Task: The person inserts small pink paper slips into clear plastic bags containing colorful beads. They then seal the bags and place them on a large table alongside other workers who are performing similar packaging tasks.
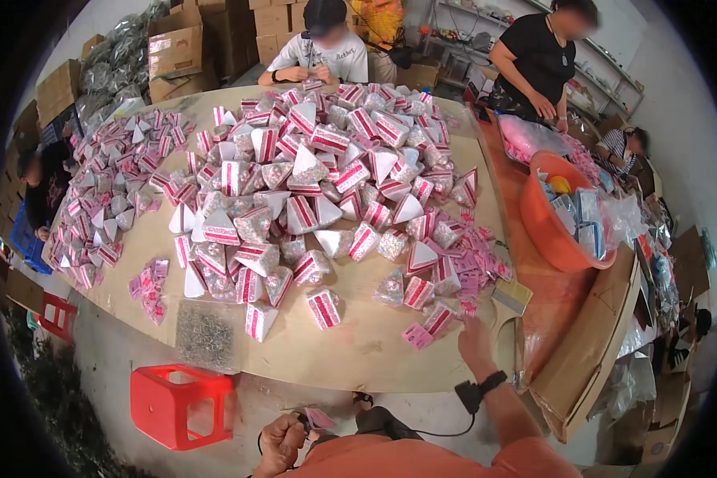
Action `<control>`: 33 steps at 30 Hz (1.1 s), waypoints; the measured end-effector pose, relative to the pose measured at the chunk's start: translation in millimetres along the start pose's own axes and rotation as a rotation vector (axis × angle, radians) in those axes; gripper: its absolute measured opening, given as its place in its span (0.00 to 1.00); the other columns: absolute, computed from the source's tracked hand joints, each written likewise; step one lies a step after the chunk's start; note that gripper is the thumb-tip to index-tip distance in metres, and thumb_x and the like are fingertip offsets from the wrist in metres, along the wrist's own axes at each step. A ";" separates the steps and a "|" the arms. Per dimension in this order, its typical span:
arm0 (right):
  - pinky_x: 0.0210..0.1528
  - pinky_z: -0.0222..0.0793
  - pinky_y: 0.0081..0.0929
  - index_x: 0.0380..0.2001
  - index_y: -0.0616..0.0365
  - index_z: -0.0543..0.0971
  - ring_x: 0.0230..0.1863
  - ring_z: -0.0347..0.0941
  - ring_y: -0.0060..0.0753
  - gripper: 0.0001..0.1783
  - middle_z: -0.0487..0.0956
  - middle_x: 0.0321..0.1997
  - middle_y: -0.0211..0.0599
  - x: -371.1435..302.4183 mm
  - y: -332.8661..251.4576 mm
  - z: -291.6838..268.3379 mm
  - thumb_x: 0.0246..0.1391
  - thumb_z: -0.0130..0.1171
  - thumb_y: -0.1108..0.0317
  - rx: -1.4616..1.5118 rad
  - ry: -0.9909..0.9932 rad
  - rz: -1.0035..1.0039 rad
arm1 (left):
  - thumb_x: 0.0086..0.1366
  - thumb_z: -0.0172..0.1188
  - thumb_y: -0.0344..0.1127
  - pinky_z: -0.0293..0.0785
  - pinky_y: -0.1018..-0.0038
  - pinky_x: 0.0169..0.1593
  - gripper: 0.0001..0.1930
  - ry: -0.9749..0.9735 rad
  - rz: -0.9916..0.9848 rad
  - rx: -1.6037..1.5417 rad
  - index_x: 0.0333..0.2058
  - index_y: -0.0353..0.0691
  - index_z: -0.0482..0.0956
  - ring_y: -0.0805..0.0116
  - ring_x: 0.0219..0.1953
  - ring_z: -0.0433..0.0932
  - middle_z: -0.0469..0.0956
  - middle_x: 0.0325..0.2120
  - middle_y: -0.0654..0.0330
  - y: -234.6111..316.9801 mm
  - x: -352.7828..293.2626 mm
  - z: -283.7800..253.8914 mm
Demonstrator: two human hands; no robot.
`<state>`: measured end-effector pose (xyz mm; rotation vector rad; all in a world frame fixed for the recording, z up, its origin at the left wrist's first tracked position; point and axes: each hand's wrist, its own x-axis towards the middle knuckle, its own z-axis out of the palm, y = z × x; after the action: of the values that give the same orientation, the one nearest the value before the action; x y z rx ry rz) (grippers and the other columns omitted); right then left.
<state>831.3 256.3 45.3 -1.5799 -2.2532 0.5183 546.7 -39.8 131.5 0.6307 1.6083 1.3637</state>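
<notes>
Low in front of my body, my left hand (282,443) is closed, with a small pink card (320,418) at its fingertips; part of the grip is hidden. My right hand (475,341) reaches onto the right front of the table, fingers stretched toward a spread of small pink cards (468,299). Left of it lie a loose pink card (418,335) and a wedge-shaped, cake-slice-like pack (439,319) with a pink stripe. A great heap of such clear-bagged wedges (303,171) covers the middle of the table (358,362).
A transparent bag of small metal pieces (205,334) lies at the table's front edge, near a red stool (179,406). An orange basin (562,211) with packages stands right, behind a cardboard sheet (589,346). Co-workers sit or stand around; a second wedge pile (115,199) is left.
</notes>
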 end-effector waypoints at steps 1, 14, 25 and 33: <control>0.38 0.66 0.38 0.48 0.60 0.65 0.38 0.68 0.47 0.26 0.71 0.37 0.48 -9.1 -2.3 6.5 0.40 0.49 0.76 0.128 -0.042 0.091 | 0.58 0.46 0.27 0.59 0.83 0.21 0.09 -0.007 0.024 0.025 0.19 0.37 0.69 0.81 0.17 0.62 0.68 0.13 0.65 0.0 0.0 -3.4; 0.22 0.68 0.26 0.56 0.57 0.52 0.26 0.71 0.29 0.37 0.72 0.30 0.40 5.1 -90.6 81.8 0.43 0.55 0.70 0.696 -0.142 0.268 | 0.61 0.48 0.28 0.65 0.83 0.22 0.08 -0.044 -0.011 -0.091 0.22 0.34 0.70 0.81 0.20 0.70 0.69 0.16 0.65 12.8 -13.6 -52.3; 0.38 0.68 0.27 0.46 0.59 0.69 0.42 0.69 0.30 0.20 0.71 0.42 0.38 -67.5 -292.9 33.8 0.45 0.49 0.75 0.602 -0.541 -0.677 | 0.60 0.49 0.31 0.64 0.79 0.20 0.08 0.048 0.011 0.217 0.24 0.33 0.70 0.78 0.18 0.68 0.67 0.14 0.64 18.8 -38.7 -108.6; 0.38 0.68 0.28 0.51 0.57 0.62 0.37 0.72 0.37 0.25 0.73 0.38 0.43 -147.1 -403.0 90.3 0.46 0.49 0.75 0.725 -1.257 -0.741 | 0.57 0.52 0.30 0.64 0.74 0.21 0.08 0.224 0.165 0.306 0.21 0.33 0.70 0.73 0.17 0.67 0.69 0.14 0.57 7.5 -67.7 -158.0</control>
<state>506.0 -18.5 149.1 0.1274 -2.5465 2.1242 438.7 -171.3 156.2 0.8293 2.0063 1.3551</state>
